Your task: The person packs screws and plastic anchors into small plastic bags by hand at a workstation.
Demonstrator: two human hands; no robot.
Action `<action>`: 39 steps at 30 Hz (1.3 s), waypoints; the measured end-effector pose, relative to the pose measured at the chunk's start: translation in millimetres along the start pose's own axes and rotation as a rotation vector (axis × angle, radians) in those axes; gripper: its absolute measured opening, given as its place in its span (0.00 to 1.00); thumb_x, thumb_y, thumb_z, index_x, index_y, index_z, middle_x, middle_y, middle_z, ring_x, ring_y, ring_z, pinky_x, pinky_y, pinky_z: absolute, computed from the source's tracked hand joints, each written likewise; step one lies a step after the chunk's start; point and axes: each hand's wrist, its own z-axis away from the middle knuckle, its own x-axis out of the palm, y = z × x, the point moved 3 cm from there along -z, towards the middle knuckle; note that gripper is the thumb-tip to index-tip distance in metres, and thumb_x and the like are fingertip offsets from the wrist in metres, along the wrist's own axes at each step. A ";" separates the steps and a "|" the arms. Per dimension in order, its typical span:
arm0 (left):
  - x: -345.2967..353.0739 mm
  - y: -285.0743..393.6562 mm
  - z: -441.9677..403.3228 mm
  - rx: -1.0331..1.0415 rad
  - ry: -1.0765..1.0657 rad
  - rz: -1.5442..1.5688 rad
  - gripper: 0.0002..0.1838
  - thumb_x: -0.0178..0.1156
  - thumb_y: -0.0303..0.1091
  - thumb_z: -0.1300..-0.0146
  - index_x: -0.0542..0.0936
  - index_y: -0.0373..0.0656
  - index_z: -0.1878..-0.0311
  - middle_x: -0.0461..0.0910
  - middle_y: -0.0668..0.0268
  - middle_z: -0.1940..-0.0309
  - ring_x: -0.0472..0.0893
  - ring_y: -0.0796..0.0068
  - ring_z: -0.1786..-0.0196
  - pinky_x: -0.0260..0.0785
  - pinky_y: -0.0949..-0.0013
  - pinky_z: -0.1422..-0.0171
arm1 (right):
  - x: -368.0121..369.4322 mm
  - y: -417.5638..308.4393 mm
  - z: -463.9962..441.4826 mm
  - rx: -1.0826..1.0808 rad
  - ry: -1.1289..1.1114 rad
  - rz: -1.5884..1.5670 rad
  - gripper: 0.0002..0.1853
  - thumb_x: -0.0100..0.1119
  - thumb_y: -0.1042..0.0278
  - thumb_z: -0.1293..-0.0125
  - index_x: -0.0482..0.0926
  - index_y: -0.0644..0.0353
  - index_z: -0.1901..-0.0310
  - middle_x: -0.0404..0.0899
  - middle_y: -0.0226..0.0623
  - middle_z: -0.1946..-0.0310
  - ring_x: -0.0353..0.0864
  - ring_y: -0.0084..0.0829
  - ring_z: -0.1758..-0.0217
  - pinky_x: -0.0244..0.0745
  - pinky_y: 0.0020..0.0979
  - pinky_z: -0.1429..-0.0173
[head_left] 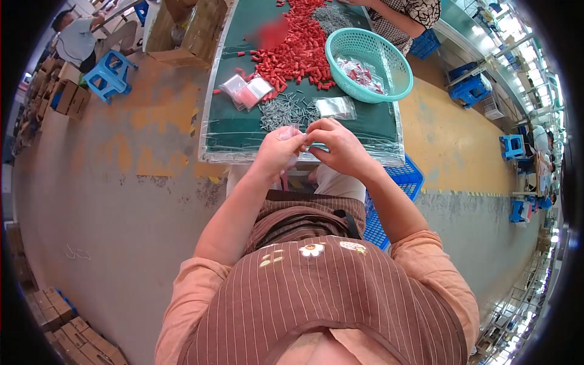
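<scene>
At the near edge of the table, my left hand [277, 152] is closed on a small clear plastic bag [293, 162], part of which shows below the fingers. My right hand [340, 146] meets it from the other side, fingertips pinched at the bag's edge; the fingers hide most of the bag, so its contents cannot be made out. Just beyond my hands lies a pile of grey metal screws [286, 111]. Flat clear bags [336, 107] lie right of the screws, and more clear bags [246, 91] lie to the left. Red plastic plugs [298, 52] spread farther back.
A turquoise basket [398, 85] with filled bags stands at the table's right. Another person's arm [395, 17] reaches over the far right side, near more grey screws [331, 18]. A blue crate [409, 176] sits under the right edge; a cardboard box [182, 33] stands left.
</scene>
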 end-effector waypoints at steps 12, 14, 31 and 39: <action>4.2 -4.9 11.5 0.163 0.040 -0.309 0.03 0.63 0.32 0.35 0.80 0.44 0.62 0.74 0.78 0.73 0.68 0.91 0.74 0.60 0.83 0.75 | 16.2 18.1 12.0 0.424 0.201 -1.085 0.05 0.63 0.79 0.38 0.80 0.68 0.62 0.79 0.34 0.64 0.81 0.26 0.66 0.76 0.25 0.59; 3.2 -5.4 12.6 0.163 0.049 -0.339 0.03 0.63 0.32 0.35 0.80 0.44 0.63 0.75 0.78 0.73 0.68 0.91 0.74 0.61 0.83 0.74 | 19.0 22.1 15.9 0.470 0.218 -1.123 0.06 0.63 0.79 0.38 0.80 0.68 0.60 0.80 0.34 0.65 0.81 0.25 0.65 0.76 0.25 0.57; 14.7 4.9 18.7 0.250 0.091 0.001 0.03 0.64 0.30 0.36 0.80 0.45 0.61 0.73 0.80 0.75 0.66 0.92 0.76 0.55 0.84 0.75 | 4.9 16.7 24.2 0.458 0.256 -0.813 0.14 0.60 0.81 0.39 0.77 0.64 0.51 0.79 0.28 0.65 0.77 0.16 0.61 0.73 0.20 0.54; 16.1 5.4 18.3 0.264 0.117 -0.061 0.02 0.64 0.29 0.36 0.81 0.44 0.62 0.74 0.79 0.75 0.67 0.92 0.76 0.56 0.83 0.73 | -2.1 10.5 23.2 0.412 0.227 -0.734 0.13 0.60 0.83 0.39 0.75 0.64 0.53 0.76 0.27 0.65 0.76 0.16 0.61 0.72 0.18 0.55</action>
